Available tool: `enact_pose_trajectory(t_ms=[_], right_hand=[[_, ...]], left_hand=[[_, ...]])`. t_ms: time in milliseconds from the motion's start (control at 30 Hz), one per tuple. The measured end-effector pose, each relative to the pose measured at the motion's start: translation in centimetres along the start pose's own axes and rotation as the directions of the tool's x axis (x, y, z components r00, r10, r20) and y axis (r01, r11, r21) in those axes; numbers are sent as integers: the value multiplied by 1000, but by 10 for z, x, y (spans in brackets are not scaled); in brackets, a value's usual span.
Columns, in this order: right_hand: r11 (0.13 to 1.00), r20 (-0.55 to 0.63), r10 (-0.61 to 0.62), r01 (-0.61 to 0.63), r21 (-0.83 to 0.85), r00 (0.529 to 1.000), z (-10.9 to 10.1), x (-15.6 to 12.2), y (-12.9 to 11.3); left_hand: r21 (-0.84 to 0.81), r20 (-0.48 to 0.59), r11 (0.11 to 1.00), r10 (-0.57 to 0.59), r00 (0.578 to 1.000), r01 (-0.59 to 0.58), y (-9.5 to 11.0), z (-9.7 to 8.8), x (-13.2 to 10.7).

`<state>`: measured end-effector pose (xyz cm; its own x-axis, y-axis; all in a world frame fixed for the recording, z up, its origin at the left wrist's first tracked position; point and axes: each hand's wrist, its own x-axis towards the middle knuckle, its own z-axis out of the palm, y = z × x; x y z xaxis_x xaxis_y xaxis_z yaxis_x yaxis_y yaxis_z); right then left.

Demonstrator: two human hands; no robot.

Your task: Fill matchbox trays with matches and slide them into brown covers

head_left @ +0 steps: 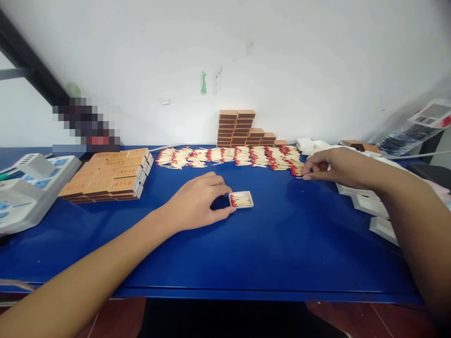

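My left hand [200, 202] grips the left end of a small white matchbox tray [252, 199] between thumb and fingers. Red-tipped matches [242, 201] lie inside that tray, heads to the left. Off to the right, my right hand [327, 166] has its thumb and index finger pinched at the right end of a long row of loose matches [246, 156]. A matchstick seems to be between those fingertips, against the pile. The row runs in clumps along the back of the blue table [275, 249].
Orange matchboxes [105, 176] are stacked at left beside white power strips [52, 173]. More matchboxes [236, 129] rise in steps against the wall. White empty trays [369, 204] lie under and beside my right forearm. A plastic bag [401, 138] sits at the far right.
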<state>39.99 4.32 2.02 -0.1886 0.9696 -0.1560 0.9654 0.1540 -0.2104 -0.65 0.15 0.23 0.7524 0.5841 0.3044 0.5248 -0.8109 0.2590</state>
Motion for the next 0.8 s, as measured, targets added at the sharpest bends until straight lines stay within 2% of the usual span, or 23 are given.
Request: enact_pose_trajectory(t_ms=[367, 533, 800], right_hand=[[1000, -41, 4, -2, 32, 999, -3, -4, -7], [999, -16, -22, 22, 25, 1000, -4, -4, -6], [1000, 6, -25, 25, 19, 1000, -2, -9, -24]], left_hand=[[2, 13, 1000, -2, 1000, 2, 1, -1, 0], [7, 22, 1000, -3, 1000, 3, 1, -1, 0], [-8, 31, 1000, -15, 999, 15, 1, -1, 0]])
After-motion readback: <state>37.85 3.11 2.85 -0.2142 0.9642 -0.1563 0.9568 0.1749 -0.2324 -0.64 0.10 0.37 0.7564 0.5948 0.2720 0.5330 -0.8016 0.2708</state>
